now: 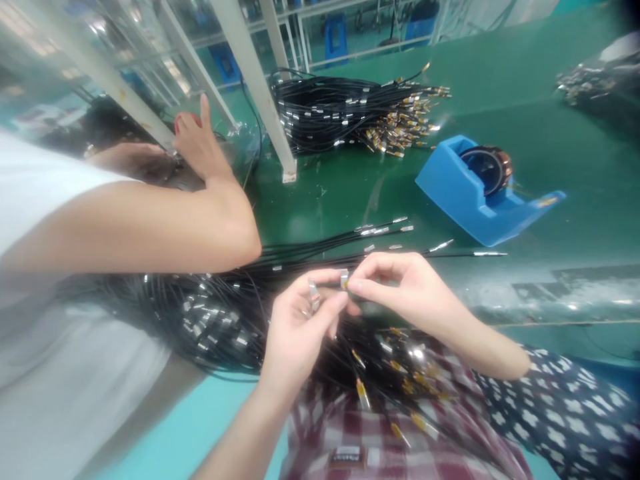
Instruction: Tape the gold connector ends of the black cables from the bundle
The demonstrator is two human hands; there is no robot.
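A small silver cable end [345, 279] with a touch of yellow on it sits between my two hands. My left hand [300, 323] pinches it between thumb and forefinger, palm turned up. Another shiny silver piece [313, 293] shows at the fingers of that hand; whether it is gripped or worn is unclear. From the right, my right hand [407, 287] closes its thumb and forefinger on the same end. Beneath both hands, a thick bundle of black cables [225, 320] runs across the table edge and my lap, with yellow-wrapped silver tips [362, 393] hanging over a checked cloth.
A blue tape dispenser [460, 193] holding a roll stands on the green table [530, 133]. More bundled black cables [330, 113] lie at the back beside a white post [260, 87]. At left, a co-worker's bent arm [200, 223] reaches over the table. A dark bundle [605, 83] lies far right.
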